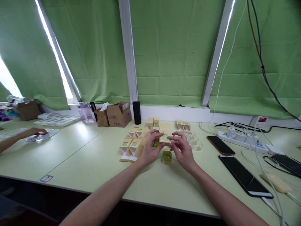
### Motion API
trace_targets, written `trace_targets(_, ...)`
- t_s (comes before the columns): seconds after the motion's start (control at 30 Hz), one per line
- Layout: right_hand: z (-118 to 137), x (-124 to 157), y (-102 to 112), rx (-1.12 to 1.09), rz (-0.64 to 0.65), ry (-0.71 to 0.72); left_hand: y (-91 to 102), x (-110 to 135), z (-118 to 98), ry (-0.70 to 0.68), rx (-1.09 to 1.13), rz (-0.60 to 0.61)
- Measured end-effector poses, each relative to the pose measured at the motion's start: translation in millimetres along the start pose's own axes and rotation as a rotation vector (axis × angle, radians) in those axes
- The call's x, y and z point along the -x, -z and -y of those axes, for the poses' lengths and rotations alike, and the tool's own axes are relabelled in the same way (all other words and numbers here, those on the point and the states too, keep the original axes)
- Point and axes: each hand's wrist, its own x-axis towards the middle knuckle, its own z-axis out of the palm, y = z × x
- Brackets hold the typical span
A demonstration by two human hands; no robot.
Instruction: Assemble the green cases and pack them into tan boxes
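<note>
Both my hands meet over the middle of the pale green table [98, 163]. My left hand [151, 147] and my right hand [182, 147] pinch a small beige carton with a green window [165, 137] from either side, fingers curled on its edges. Just below the carton a small green jar [166, 157] stands on the table between my wrists. Another green jar [156, 143] shows partly behind my left fingers. To the left lie several open beige cartons [131, 146], with more behind [152, 121].
Clear lids with yellow dots [196, 142] lie right of the cartons. Two phones [220, 145] [244, 175], a power strip [240, 138] and cables fill the right side. Cardboard boxes [118, 114], a black cylinder [136, 112] and a bottle [85, 112] stand at the back. Another person's hand [33, 133] rests at far left.
</note>
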Motion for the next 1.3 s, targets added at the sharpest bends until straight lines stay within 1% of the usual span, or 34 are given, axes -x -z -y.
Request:
trace_targets(0.1, 0, 0, -1, -0.019, 0.012, -0.026, 0.9, 0, -1, -0.006, -0.014, -0.003)
trace_targets(0.2, 0, -1, -1, -0.081, 0.053, -0.082, 3.1, -1, -3, -0.023, -0.031, -0.001)
trace_targets(0.37, -1, -5, -1, -0.208, 0.102, -0.151, 5.6, 0, -7, -0.054, -0.096, 0.053)
trace_targets(0.57, 2, -5, 2, -0.159, 0.106, -0.139, 6.6, 2, -8, -0.098, -0.185, 0.069)
trace_targets(0.67, 5, -3, 2, -0.128, 0.103, -0.126, 7.6, 1, -5, -0.097, -0.194, 0.043)
trace_targets(0.73, 7, -2, 1, -0.138, 0.1, -0.101, 8.2, 1, -3, -0.101, -0.205, 0.013)
trace_targets(0.83, 9, -1, 0, -0.147, 0.121, -0.015, 8.7, -1, 0, -0.085, -0.194, -0.025)
trace_targets(0.97, 9, 1, 1, -0.021, 0.178, 0.105, 8.0, -4, 1, 0.002, -0.083, -0.041)
trace_targets(1.13, 9, 4, 4, 0.101, 0.246, 0.139, 6.8, -7, 0, 0.101, 0.048, -0.044)
trace_targets(1.3, 13, 3, 6, 0.18, 0.27, 0.196, 8.4, -9, -2, 0.193, 0.147, -0.041)
